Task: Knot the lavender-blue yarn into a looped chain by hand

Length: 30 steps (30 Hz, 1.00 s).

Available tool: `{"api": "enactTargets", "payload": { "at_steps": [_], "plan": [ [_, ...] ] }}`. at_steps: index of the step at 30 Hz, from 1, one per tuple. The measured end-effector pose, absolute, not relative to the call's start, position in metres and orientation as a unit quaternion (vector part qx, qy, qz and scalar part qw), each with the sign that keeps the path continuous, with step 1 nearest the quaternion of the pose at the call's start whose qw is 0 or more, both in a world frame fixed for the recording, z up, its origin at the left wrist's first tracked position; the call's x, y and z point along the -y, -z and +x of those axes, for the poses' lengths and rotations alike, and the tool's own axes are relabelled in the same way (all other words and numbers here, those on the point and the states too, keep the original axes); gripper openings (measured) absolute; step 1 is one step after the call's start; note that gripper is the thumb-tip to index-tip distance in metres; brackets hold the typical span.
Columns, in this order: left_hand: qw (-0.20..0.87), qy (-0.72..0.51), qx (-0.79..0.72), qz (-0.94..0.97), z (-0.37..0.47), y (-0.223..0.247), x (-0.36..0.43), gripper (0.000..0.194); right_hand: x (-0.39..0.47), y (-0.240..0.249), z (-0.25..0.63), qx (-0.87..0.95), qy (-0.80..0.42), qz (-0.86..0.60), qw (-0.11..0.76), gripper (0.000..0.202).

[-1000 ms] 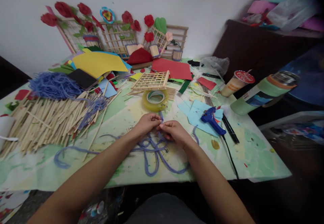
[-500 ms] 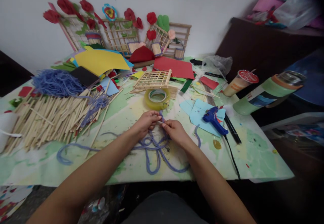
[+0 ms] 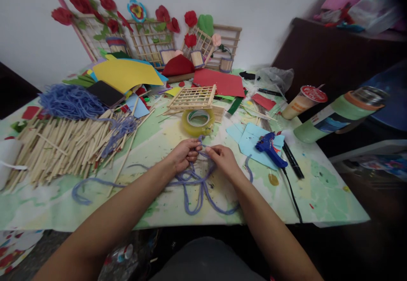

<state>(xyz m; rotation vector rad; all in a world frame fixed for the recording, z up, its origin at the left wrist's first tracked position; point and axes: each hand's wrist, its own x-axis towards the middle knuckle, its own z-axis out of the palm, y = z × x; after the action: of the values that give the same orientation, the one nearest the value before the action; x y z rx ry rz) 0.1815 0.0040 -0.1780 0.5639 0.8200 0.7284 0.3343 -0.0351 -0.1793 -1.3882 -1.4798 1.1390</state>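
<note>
Blue-purple yarn (image 3: 194,208) lies in loose loops on the table in front of me, and its upper end runs up to my fingers. My left hand (image 3: 186,154) is closed on the yarn, with a short twisted bit standing above the fingertips. Just to the right, my right hand (image 3: 221,158) pinches a strand of the same yarn between thumb and finger. A small gap lies between the two hands. Right behind them sits a roll of yellowish clear tape (image 3: 188,127). Whatever is inside my left fist is hidden.
Wooden sticks (image 3: 68,149) and a yarn heap (image 3: 71,103) lie at left. A small stick lattice (image 3: 192,97) stands behind the tape. At right are a blue glue gun (image 3: 270,148) with cord, black markers (image 3: 293,160), a drink cup (image 3: 302,103) and a bottle (image 3: 337,113).
My right hand has moved slightly away from the left, drawing a strand out between them. My left hand keeps its hold on the yarn. The view has shifted slightly.
</note>
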Motion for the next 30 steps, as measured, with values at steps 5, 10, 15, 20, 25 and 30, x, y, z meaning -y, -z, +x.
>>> {"api": "enactTargets", "payload": {
  "at_steps": [5,10,15,20,25,30],
  "plan": [
    [0.807,-0.34,-0.391,0.283,0.183,0.176,-0.003,0.014,0.034,0.166,0.339,0.335,-0.65,-0.452,0.51,0.041],
    [0.796,-0.342,-0.406,0.29,0.185,0.173,-0.002,0.016,0.03,0.161,0.348,0.201,-0.736,-0.382,0.522,0.011],
    [0.798,-0.341,-0.407,0.284,0.184,0.174,-0.005,0.018,0.018,0.16,0.375,0.173,-0.649,-0.404,0.621,0.015],
    [0.792,-0.345,-0.417,0.284,0.183,0.173,-0.005,0.017,0.0,0.151,0.423,0.145,-0.388,-0.427,0.804,0.019],
    [0.786,-0.345,-0.42,0.294,0.183,0.176,-0.005,0.017,-0.004,0.147,0.452,0.239,0.012,-0.56,0.793,0.02],
    [0.783,-0.337,-0.424,0.304,0.185,0.176,-0.004,0.017,0.011,0.149,0.416,0.537,0.052,-0.726,0.426,0.023]
  ]
}}
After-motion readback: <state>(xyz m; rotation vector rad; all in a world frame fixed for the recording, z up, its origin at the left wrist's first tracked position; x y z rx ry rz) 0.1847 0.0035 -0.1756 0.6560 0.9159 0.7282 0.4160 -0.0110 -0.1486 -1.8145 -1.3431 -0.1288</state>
